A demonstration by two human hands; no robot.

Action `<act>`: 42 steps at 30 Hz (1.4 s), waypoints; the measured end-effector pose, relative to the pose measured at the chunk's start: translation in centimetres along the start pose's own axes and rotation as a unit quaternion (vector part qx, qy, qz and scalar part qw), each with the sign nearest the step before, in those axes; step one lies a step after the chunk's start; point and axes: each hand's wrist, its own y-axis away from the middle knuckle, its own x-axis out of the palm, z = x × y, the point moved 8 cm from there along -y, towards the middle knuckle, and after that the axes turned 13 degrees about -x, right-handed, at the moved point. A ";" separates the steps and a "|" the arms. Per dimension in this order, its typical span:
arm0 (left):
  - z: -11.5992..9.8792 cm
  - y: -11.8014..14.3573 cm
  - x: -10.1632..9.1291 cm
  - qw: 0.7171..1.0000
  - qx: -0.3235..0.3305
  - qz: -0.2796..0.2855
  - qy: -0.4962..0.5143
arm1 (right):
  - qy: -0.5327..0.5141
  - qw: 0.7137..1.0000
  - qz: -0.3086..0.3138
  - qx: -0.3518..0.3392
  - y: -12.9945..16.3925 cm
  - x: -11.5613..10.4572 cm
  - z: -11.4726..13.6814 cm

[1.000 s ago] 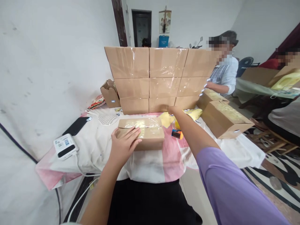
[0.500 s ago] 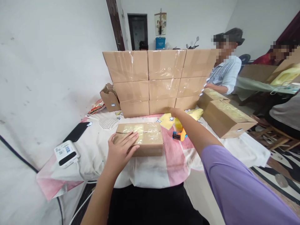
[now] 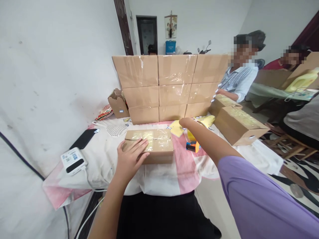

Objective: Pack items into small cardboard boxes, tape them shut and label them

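A cardboard box (image 3: 159, 156) with clear tape over its top lies in front of me on the tablecloth. My left hand (image 3: 134, 151) rests flat on its left part, fingers stretched out and slightly spread. My right hand (image 3: 184, 122) reaches forward past the box, its wrist bent down so that the forearm hides the fingers. Just beneath that forearm is an orange and blue tape dispenser (image 3: 193, 146) with a yellowish tape roll (image 3: 191, 135), partly covered by the arm. Whether the right fingers grip it is hidden.
Several stacked cardboard boxes (image 3: 174, 69) form a wall at the back. More taped boxes (image 3: 239, 127) stand on the right. At left are a cut-open carton (image 3: 117, 104), a white perforated fly swatter (image 3: 117, 130), a black phone (image 3: 84, 138) and a cabled white device (image 3: 73, 161). A co-worker (image 3: 239, 79) sits behind.
The tape dispenser has turned and shifted slightly right and toward me. My right wrist has come a little nearer. My left hand keeps its place on the box.
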 end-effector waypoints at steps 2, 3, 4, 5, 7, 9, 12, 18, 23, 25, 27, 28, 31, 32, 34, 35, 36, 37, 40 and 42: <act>-0.1 0.0 -0.1 1.000 0.001 0.003 0.003 | -0.014 1.000 0.017 0.017 0.9 -1.0 -0.1; -0.3 -0.1 -0.3 1.000 0.001 -0.004 0.008 | -0.021 0.999 0.017 0.021 1.5 -1.8 0.1; -0.7 -0.1 -0.8 1.000 0.000 -0.024 0.016 | -0.029 0.999 0.007 0.019 2.2 -2.7 0.4; -1.2 -0.2 -1.5 0.998 -0.002 -0.056 0.032 | -0.039 0.999 -0.009 0.014 3.2 -3.7 1.0; -2.5 -0.2 -3.5 0.985 -0.021 -0.145 0.087 | -0.060 0.997 -0.046 -0.005 5.7 -5.5 3.3; -3.9 -0.4 -4.9 0.964 -0.070 -0.195 0.164 | -0.116 0.989 -0.084 -0.045 8.9 -6.6 7.0; -5.9 -1.4 -4.6 0.932 -0.169 -0.137 0.289 | -0.359 0.907 -0.143 -0.167 14.3 -7.5 14.1; -6.8 -0.7 -4.2 0.883 -0.260 -0.092 0.380 | -0.576 0.785 -0.119 -0.194 19.7 -6.2 20.3; -7.0 0.4 -5.5 0.904 -0.251 -0.121 0.323 | -0.593 0.763 -0.158 -0.206 20.7 -5.6 20.5; -7.6 0.3 -5.8 0.921 -0.232 -0.125 0.286 | -0.611 0.742 -0.173 -0.215 20.9 -5.5 20.6; -8.3 0.4 -6.6 0.936 -0.209 -0.166 0.231 | -0.634 0.717 -0.190 -0.219 21.0 -5.4 20.6; -8.6 0.6 -7.2 0.940 -0.192 -0.197 0.203 | -0.645 0.703 -0.201 -0.221 21.1 -5.4 20.6; -10.3 1.0 -8.3 0.954 -0.102 -0.234 0.159 | -0.667 0.671 -0.234 -0.224 21.1 -5.5 20.3; -10.9 1.0 -8.4 0.961 -0.068 -0.219 0.155 | -0.672 0.664 -0.241 -0.222 21.1 -5.4 20.2; -11.7 1.1 -8.3 0.973 -0.023 -0.181 0.141 | -0.680 0.656 -0.249 -0.215 21.1 -5.4 20.1; -11.9 1.1 -8.3 0.976 -0.015 -0.173 0.132 | -0.683 0.653 -0.252 -0.209 21.0 -5.4 20.1; -12.0 1.1 -8.4 0.977 -0.013 -0.172 0.123 | -0.684 0.652 -0.255 -0.203 21.0 -5.4 20.1; -12.1 1.2 -8.5 0.978 -0.010 -0.174 0.116 | -0.685 0.653 -0.256 -0.197 21.0 -5.4 20.1; -12.2 1.0 -8.7 0.979 -0.011 -0.170 0.115 | -0.682 0.659 -0.265 -0.173 20.8 -5.2 20.1; -12.1 0.9 -8.6 0.979 -0.030 -0.157 0.126 | -0.680 0.664 -0.270 -0.157 20.6 -5.0 20.0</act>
